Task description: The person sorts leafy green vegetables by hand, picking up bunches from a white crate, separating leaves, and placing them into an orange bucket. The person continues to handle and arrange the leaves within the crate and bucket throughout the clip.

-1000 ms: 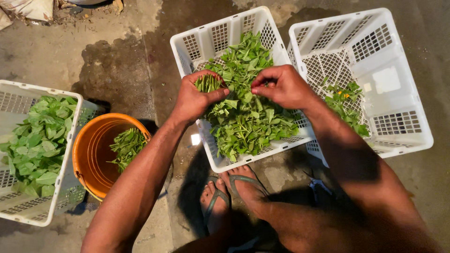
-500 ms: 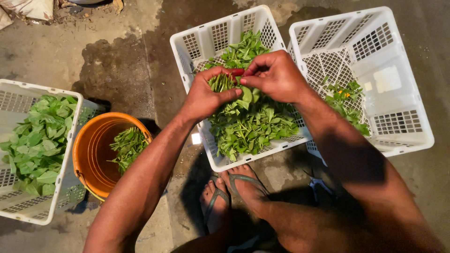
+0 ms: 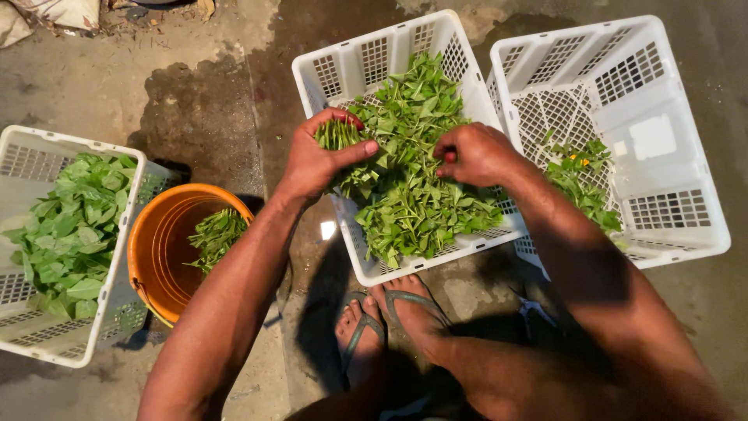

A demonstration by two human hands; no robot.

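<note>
Two hands over the middle crate (image 3: 354, 66): left hand (image 3: 315, 160) fingers clasp a stem bundle (image 3: 336, 132); right hand (image 3: 475, 153), lately at the bundle, now pinches loose leaves (image 3: 421, 210).

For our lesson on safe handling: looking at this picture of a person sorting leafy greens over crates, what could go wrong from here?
1. The left hand grips a bunch of stems by the cut ends only; loose stems might slip out onto the wet floor.
2. The middle crate rests by bare toes in sandals; shifting it could pinch them.
</note>
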